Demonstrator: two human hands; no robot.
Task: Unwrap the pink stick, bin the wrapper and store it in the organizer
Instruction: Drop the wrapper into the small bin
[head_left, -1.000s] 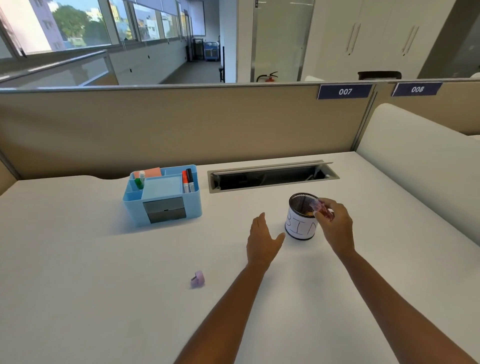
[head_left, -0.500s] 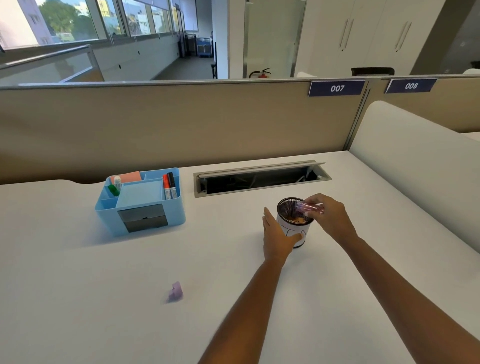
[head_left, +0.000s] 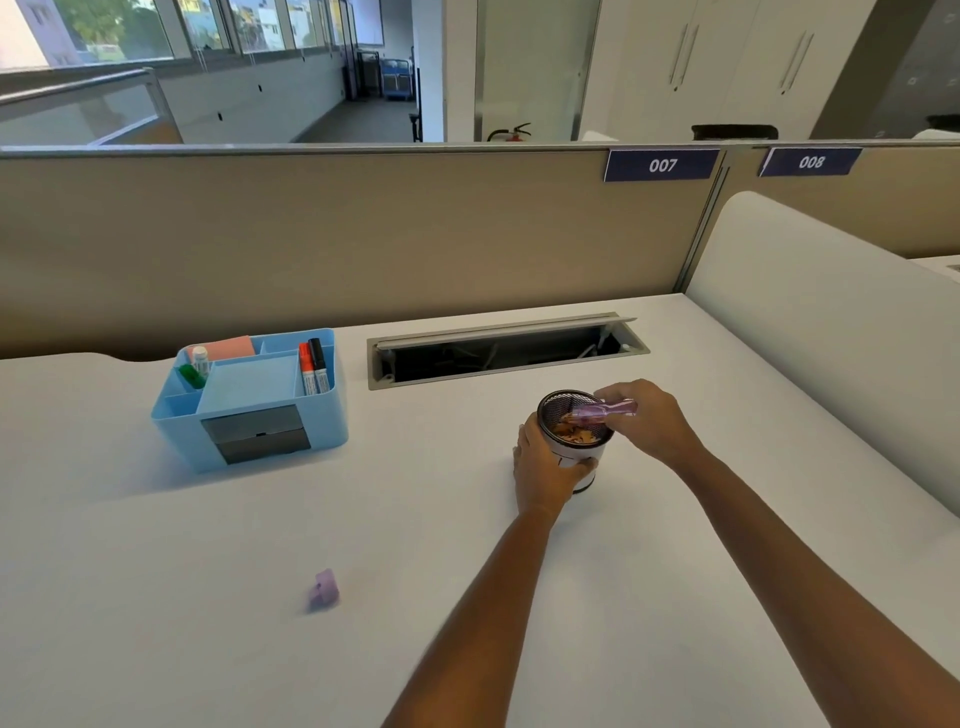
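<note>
Over the mesh bin (head_left: 574, 415), right hand (head_left: 649, 421) pinches a crumpled pinkish-purple wrapper (head_left: 605, 410) between fingertips, wrapper lying across the bin's open rim, partly above the opening. Left hand (head_left: 540, 467) is wrapped around the bin's near-left side, fingers closed on the white paper label band. Bin already has brownish scraps at the bottom. Bin stands upright on the white desk (head_left: 208, 649), just in front of the open cable tray slot (head_left: 506, 351).

Pink stick (head_left: 324, 590) lies on the desk, well apart from both hands, toward the near left; looks short and stubby, detail too blurred to tell more.

Blue organizer (head_left: 249, 400) sits at the back left of the desk, well apart from the bin. Red and black markers (head_left: 313, 366) in its right rear compartment, green-capped item (head_left: 193, 371) in the left one, pink note pad (head_left: 226, 347) at the back. Grey drawer front faces the camera.
</note>
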